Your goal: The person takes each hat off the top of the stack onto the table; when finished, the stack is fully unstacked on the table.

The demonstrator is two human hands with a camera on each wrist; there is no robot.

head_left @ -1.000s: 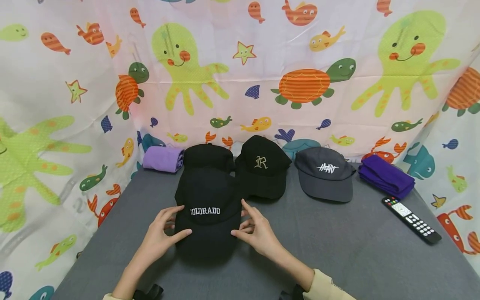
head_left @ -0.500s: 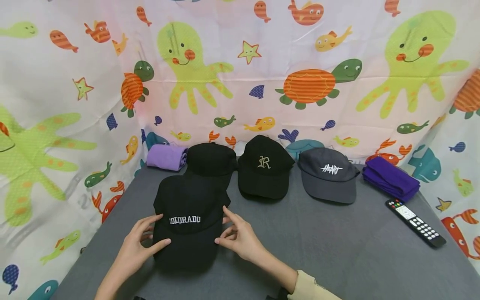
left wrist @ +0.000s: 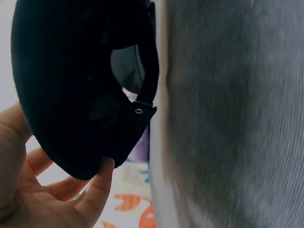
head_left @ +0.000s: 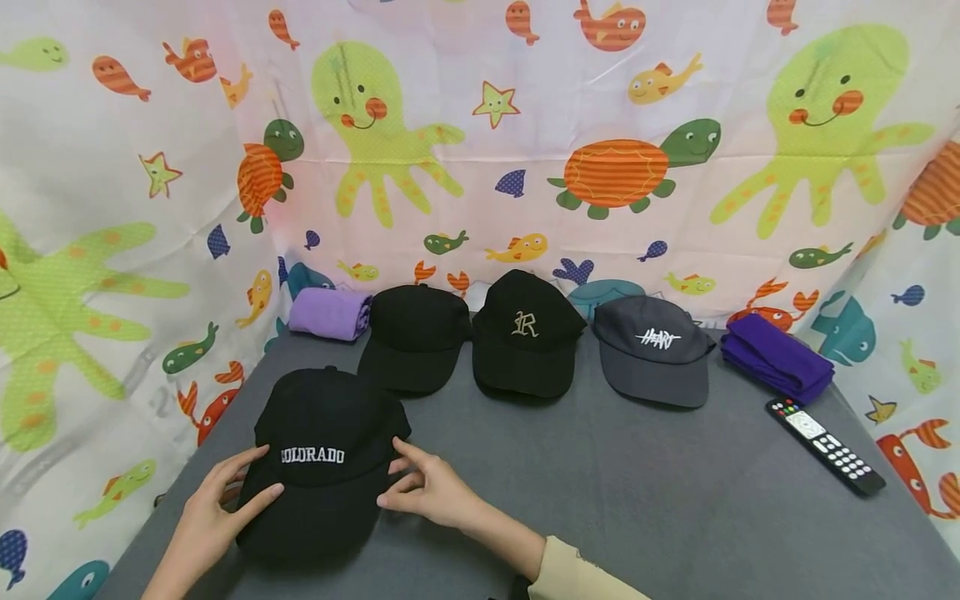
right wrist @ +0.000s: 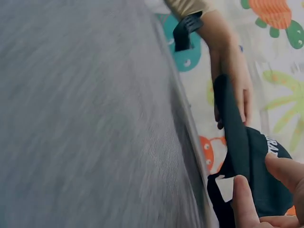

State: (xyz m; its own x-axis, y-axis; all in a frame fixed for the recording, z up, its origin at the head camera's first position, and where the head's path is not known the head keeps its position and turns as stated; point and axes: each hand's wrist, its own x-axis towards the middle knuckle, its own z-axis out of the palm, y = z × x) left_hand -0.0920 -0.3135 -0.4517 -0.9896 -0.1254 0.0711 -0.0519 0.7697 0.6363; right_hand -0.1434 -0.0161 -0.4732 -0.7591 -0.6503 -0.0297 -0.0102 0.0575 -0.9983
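Observation:
A black baseball cap [head_left: 318, 508] with white COLORADO lettering is held between both hands at the left front, brim toward me. My left hand [head_left: 213, 508] grips its left side, thumb on top near the brim. On the opposite side, my right hand [head_left: 435, 492] pinches the cap's edge between thumb and fingers. The left wrist view shows the hollow underside of the cap [left wrist: 61, 95] and its strap opening, with the left hand [left wrist: 61, 197] at the rim. A white label inside the cap [right wrist: 256, 152] shows beside the right fingers [right wrist: 244, 202] in the right wrist view.
Along the back of the grey table [head_left: 600, 500] stand a plain black cap [head_left: 416, 333], a black cap with an R [head_left: 525, 333] and a grey HEART cap [head_left: 652, 350]. A lilac cloth [head_left: 326, 314], a purple cloth [head_left: 776, 354] and a remote control [head_left: 825, 446] flank them.
Both hands have carried the COLORADO cap left and toward me, away from the back row. The plain black cap behind it has come into fuller view.

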